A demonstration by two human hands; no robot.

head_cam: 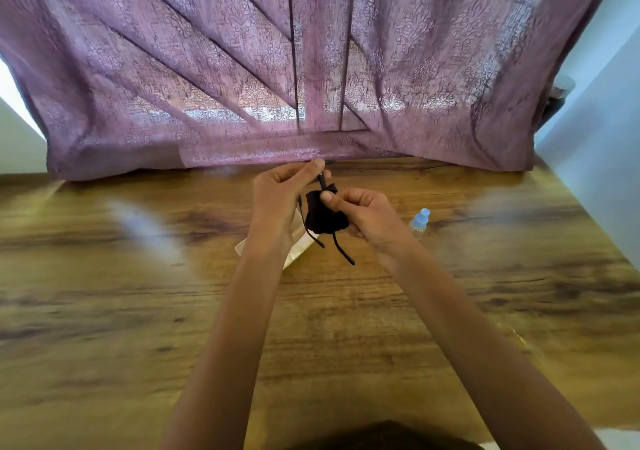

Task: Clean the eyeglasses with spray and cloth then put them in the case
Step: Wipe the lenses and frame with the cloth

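Left grip (277, 196) pinches the thin black-framed eyeglasses (343, 252) above the wood-grain bench (138, 311); right grip (367, 214) pinches a crumpled black cloth (325, 217) onto 1 lens. Wiping looks underway; the white rectangular case (300, 243) and small clear spray bottle (419, 222) lie nearby, casing not yet done.

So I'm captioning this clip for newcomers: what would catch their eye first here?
Mid-frame, the left hand pinches the eyeglasses while the right hand presses a black cloth on them. Behind hangs a mauve patterned curtain; a small spray bottle sits on the wooden table, right of the hands.
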